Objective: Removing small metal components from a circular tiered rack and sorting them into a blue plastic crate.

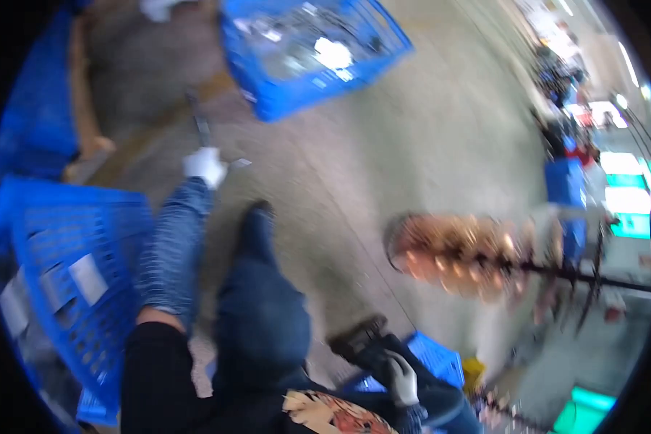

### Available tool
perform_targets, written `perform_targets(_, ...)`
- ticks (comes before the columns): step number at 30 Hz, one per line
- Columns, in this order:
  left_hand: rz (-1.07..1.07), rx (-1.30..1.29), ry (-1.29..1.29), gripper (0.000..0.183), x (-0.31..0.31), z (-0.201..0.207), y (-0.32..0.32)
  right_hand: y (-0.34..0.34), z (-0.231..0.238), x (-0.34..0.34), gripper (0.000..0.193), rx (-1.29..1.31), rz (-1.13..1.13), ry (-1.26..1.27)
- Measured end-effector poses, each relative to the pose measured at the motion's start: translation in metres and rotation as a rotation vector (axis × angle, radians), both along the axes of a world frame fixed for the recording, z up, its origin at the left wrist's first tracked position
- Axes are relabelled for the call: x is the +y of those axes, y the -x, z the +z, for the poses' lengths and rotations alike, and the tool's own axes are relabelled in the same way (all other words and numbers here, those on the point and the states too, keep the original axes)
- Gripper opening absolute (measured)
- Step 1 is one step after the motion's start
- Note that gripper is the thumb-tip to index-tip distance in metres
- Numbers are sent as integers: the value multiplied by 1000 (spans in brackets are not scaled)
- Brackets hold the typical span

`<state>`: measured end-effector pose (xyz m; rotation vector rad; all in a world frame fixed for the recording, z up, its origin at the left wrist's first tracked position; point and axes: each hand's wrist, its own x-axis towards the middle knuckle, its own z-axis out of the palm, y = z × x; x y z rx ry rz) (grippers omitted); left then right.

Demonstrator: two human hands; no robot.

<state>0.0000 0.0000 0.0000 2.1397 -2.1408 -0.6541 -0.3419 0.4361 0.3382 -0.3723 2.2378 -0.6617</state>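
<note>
My left hand [206, 168], in a white glove, stretches forward over the floor. It is closed on a dark, slim, rod-like tool [200, 123] that points away from me; blur hides its exact kind. A small pale shiny piece [241, 163] shows just right of that hand. Beyond the tool is a blue plastic crate [296, 103] with clear and shiny pieces inside. My right hand [403, 380], also gloved in white, lies low against my dark trouser leg, fingers extended and nothing visible in them.
Close by my left arm stands a blue slatted crate [87, 239] with pale labels. A rack hung with copper-coloured round parts [470, 253] is to the right. A smaller blue crate [437, 358] and a yellow object [473, 372] sit near my right leg.
</note>
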Motion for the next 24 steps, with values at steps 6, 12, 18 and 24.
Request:
perform_targets(6, -283, -438, 154, 7, -17, -73, -62, -54, -99, 3, 30, -303, 13, -43)
perform_targets(12, -353, -455, 297, 14, -24, -81, -64, -74, -105, -5, 30, -325, -42, -113)
perform_targets(18, -259, -370, 163, 15, -24, -70, -64, -75, -115, -5, 31, -339, -48, -134)
perform_targets(24, -309, -539, -23, 20, -41, -67, -53, -78, -122, -2, 31, -329, -22, -112)
